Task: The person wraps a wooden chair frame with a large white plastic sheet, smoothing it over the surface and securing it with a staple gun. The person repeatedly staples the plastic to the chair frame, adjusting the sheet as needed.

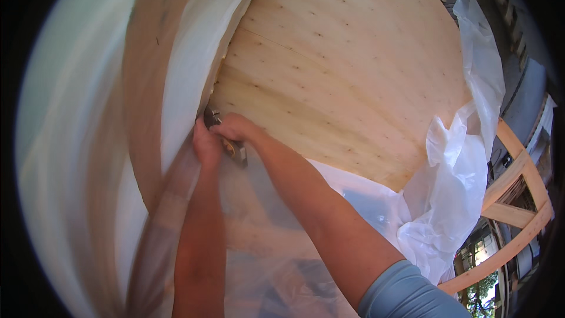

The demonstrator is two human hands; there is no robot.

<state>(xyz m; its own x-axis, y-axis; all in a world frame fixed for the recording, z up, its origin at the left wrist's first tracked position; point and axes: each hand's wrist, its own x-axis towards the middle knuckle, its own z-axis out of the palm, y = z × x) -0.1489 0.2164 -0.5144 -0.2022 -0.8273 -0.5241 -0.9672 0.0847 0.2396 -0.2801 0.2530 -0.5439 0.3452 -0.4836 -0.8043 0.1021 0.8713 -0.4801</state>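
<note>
My right hand (234,126) is closed around a black-and-yellow staple gun (234,152), whose dark end shows below the fingers. Its black head (211,117) rests close to the corner where the plywood panel (335,70) meets an upright, plastic-covered side. Just left of the tool, my left hand (207,144) is closed against the edge of a clear plastic sheet (259,229). Most of the left fingers are hidden, with the thumb pointing up along the corner. The sheet hangs below both hands and partly veils wooden pieces.
Bunched plastic film (450,176) drapes over the panel's right edge. Beyond it stands a wooden frame (521,200) with crossed boards. On the left, a large plastic-covered side (76,141) rises close to my arms, with a brown strip (147,82) along it.
</note>
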